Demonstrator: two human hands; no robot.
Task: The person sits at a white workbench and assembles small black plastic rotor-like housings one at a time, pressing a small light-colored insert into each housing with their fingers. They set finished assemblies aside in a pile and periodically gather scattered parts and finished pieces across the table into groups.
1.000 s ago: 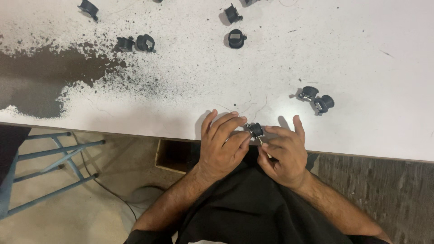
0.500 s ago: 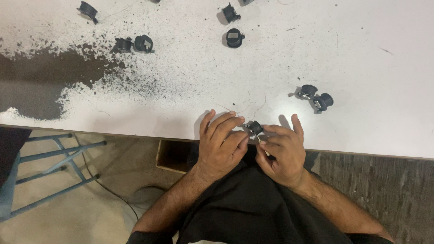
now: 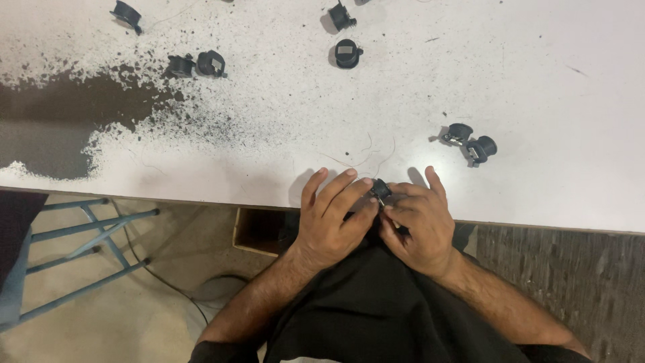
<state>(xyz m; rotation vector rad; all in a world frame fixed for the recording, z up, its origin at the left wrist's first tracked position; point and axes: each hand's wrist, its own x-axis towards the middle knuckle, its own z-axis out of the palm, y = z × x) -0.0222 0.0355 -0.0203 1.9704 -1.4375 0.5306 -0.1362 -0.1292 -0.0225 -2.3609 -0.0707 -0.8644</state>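
This is looking like a small workshop or assembly room. A white desk (image 3: 551, 81) is showing heavy wear, its paint flaking away to a dark bare patch (image 3: 60, 121). Small black moulded parts (image 3: 347, 53) are lying scattered over it. Below the edge, a blue metal frame (image 3: 80, 235) is standing on a bare concrete floor (image 3: 101, 323), with a cable (image 3: 158, 279) trailing across.

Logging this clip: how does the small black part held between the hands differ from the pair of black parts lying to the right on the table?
The held black part is pinched between the left hand and right hand at the table edge; the pair of black parts lies untouched on the white table. The held one is mostly hidden by fingers; the pair shows fully. The held one is single; the pair lies side by side. All look small, black and roundish.
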